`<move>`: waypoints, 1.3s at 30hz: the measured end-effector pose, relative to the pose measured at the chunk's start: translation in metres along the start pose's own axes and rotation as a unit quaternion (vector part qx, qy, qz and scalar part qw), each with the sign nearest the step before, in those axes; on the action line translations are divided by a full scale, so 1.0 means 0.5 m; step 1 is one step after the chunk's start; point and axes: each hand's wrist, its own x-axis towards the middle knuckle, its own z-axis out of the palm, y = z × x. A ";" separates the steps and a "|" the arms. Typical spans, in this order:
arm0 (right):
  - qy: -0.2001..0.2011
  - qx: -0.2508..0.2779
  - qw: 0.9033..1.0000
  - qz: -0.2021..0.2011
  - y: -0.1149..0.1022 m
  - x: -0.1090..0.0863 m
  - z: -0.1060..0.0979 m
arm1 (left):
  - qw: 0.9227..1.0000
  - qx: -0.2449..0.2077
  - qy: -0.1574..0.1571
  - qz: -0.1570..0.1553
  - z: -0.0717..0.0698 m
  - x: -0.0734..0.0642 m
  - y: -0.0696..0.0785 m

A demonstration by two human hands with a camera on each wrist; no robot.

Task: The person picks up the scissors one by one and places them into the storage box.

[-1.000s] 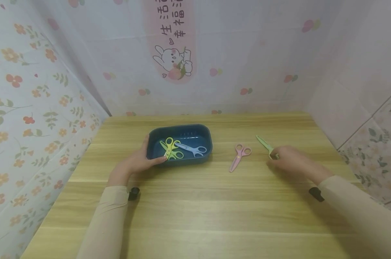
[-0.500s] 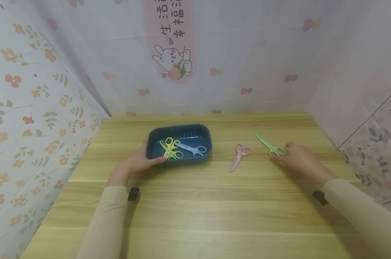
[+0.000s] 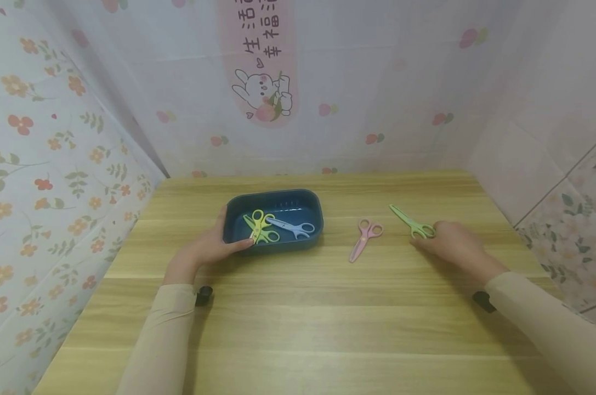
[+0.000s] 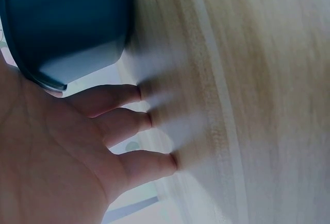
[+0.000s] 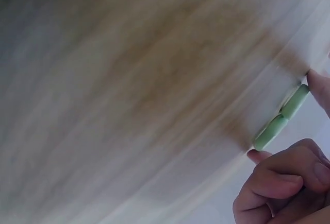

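Note:
My left hand point(image 3: 206, 247) holds the left end of a dark blue plastic box point(image 3: 317, 233), thumb over its front rim. In the left wrist view three other fingers point(image 4: 149, 165) reach down to the tabletop beside the box point(image 4: 77, 23). Inside lie yellow scissors point(image 3: 256, 233), green scissors point(image 3: 269, 236) partly under them, and light blue scissors point(image 3: 290, 226). At the right, my right hand point(image 3: 455, 244) pinches the handles of another pair of green scissors point(image 3: 406, 219), which lie flat with blades toward the back left. The right wrist view shows fingertips at both sides of the green handles point(image 5: 272, 131).
Pink scissors point(image 3: 364, 241) lie on the wooden table point(image 3: 298, 323) between the box and the right hand. Patterned cloth point(image 3: 376, 82) hangs behind the table's back edge, and flowered cloth point(image 3: 56, 164) runs along the left side.
My right hand has shifted slightly right from over the green scissors' handles, so more of them shows. The scissors stay in place. My left hand and the box have not moved.

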 end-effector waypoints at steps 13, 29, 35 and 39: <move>0.028 0.062 0.997 -0.022 -0.001 0.000 -0.014 | 1.000 0.000 0.001 0.004 0.000 0.001 0.001; 0.080 0.056 0.994 -0.057 -0.008 0.009 -0.037 | 1.000 -0.001 -0.001 0.002 -0.001 0.001 0.002; 0.088 0.038 0.994 -0.054 -0.022 0.013 -0.052 | 1.000 -0.007 0.000 0.006 -0.001 -0.002 0.004; 0.086 0.032 0.995 -0.051 -0.033 0.012 -0.057 | 1.000 -0.007 0.001 0.010 -0.002 -0.003 0.004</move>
